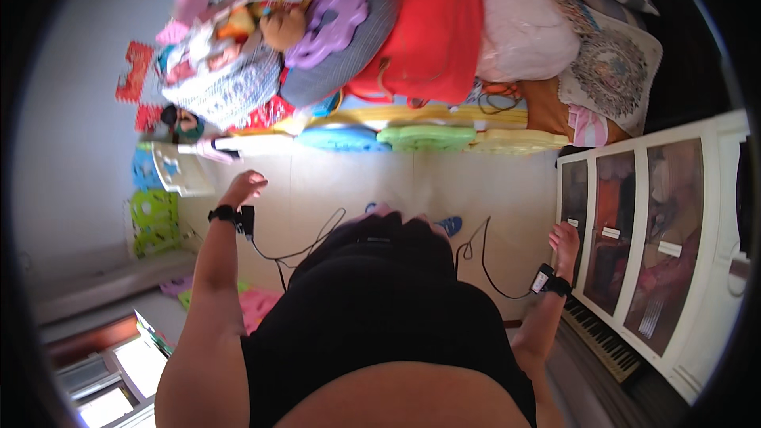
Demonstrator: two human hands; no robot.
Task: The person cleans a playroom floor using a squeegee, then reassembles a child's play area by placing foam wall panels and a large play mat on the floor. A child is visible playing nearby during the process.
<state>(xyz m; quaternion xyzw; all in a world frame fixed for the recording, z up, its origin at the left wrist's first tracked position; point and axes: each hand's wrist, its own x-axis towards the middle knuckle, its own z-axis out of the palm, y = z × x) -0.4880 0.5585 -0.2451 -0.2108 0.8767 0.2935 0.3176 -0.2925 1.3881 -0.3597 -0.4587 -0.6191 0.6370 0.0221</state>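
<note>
White cabinet point(634, 222) stands at your right, showing three glazed panels and three small white handles, with one piano keyboard point(598, 337) low beside it. Your right hand point(564, 247) is just beside its front; you cannot tell here whether they touch. Its fingers are loosely bent and released. Your left hand point(244, 187) hangs near one white plastic piece point(184, 170), fingers loosely curled, likewise released. Each wrist carries one black band with one small box, two sets in all, and dark cables trail toward your body. Below you on the floor point(317, 182) are two blue shoes point(449, 227), one mostly hidden. Ahead of you stand three scalloped panels: one blue point(339, 139), one green point(426, 139), one yellow point(519, 141). Beyond them, count one red bag point(436, 28), one purple openwork piece point(341, 20), one pale pink bundle point(527, 36) and one patterned cushion point(614, 67) in a pile.
</note>
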